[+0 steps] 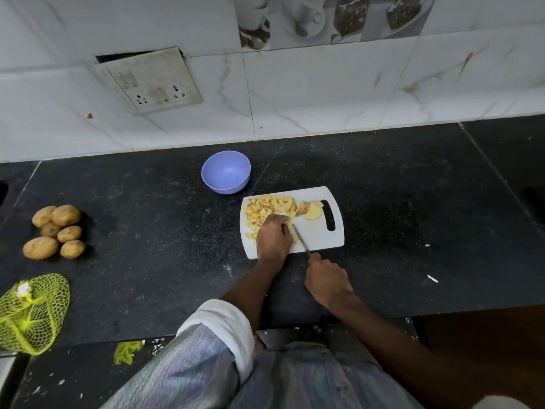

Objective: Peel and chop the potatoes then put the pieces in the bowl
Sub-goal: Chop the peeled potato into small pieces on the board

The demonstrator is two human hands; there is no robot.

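Here the white plastic cutting board [320, 231] lay on the black stone desk [153, 231], its handle slot at the right end. The left hand [272, 236] was on the board with its fingers curled down onto a strip of potato [290, 224] at the edge of a heap of chopped potato pieces [264, 209] that covered the board's far left part. The right hand [327, 281], just near of the board's near edge, had its grip closed around the handle of a knife [300, 239], whose blade ran up and to the left onto the board beside the left fingers. Larger peeled potato chunks [309, 209] lay right of the heap, close to the handle slot. A lilac plastic bowl [225, 172] stood on the desk just beyond the board's far left corner, with nothing visible inside. Well to the left sat a cluster of unpeeled potatoes [56, 231], and nearer, at the left edge, a yellow mesh bag [32, 314].
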